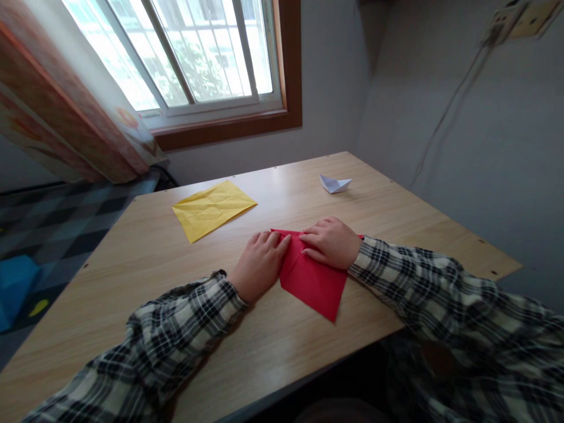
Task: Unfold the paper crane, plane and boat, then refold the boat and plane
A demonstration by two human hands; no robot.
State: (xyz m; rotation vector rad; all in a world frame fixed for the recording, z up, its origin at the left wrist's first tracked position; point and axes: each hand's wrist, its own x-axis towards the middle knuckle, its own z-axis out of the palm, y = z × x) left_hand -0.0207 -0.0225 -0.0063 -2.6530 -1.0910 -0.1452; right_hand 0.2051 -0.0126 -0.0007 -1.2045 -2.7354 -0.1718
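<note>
A sheet of red paper (315, 286) with creases and a folded upper part lies on the table before me, one corner pointing toward the near edge. My left hand (259, 265) is closed at its upper left edge, with thumb and fingertips pressing the paper there. From the right, my right hand (333, 242) reaches across the top of the sheet. Its fingers are bent and press the folded part down, close to my left thumb. Part of the upper fold is hidden beneath both hands.
Beyond my left hand lies a creased yellow paper (214, 208). A small white paper boat (335, 184) stands near the back right of the wooden table (132, 294). A window (198, 53) and a curtain (66, 88) are behind; a blue object (15, 288) is at far left.
</note>
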